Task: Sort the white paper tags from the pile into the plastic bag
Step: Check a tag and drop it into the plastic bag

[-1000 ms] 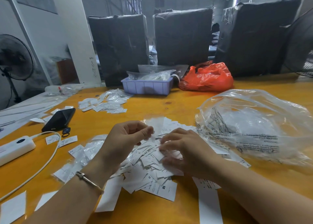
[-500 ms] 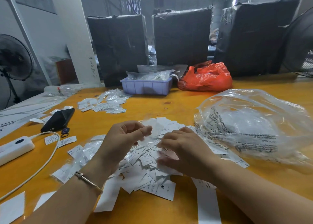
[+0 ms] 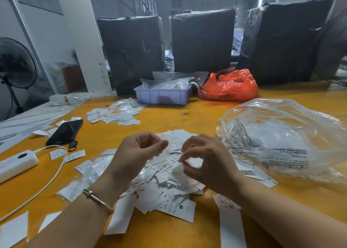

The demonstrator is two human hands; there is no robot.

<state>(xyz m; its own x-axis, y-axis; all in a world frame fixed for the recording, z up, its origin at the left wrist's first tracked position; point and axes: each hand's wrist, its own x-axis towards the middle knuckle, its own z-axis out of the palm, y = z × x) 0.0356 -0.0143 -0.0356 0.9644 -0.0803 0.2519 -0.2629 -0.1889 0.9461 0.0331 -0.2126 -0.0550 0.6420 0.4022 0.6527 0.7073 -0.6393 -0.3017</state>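
White paper tags [image 3: 165, 189] lie heaped under my hands. My right hand [image 3: 208, 161] has lifted since a moment ago, fingertips pinching one tag; my left hand [image 3: 137, 153] curls loosely, seemingly empty. The plastic bag [image 3: 281, 135] waits just right: likely next drop.

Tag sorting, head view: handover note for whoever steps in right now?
Left hand: raised over the pile, fingers curled, thumb out; nothing clearly held.
Right hand: fingertips pinching at a tag on top of the pile; blurred, so the grip is unsure.
Bag: clear plastic, lying right of the pile, mouth toward it; contents unclear.
Done: cannot tell how much.
Left: most tags remain on the table, with a second scatter farther left.
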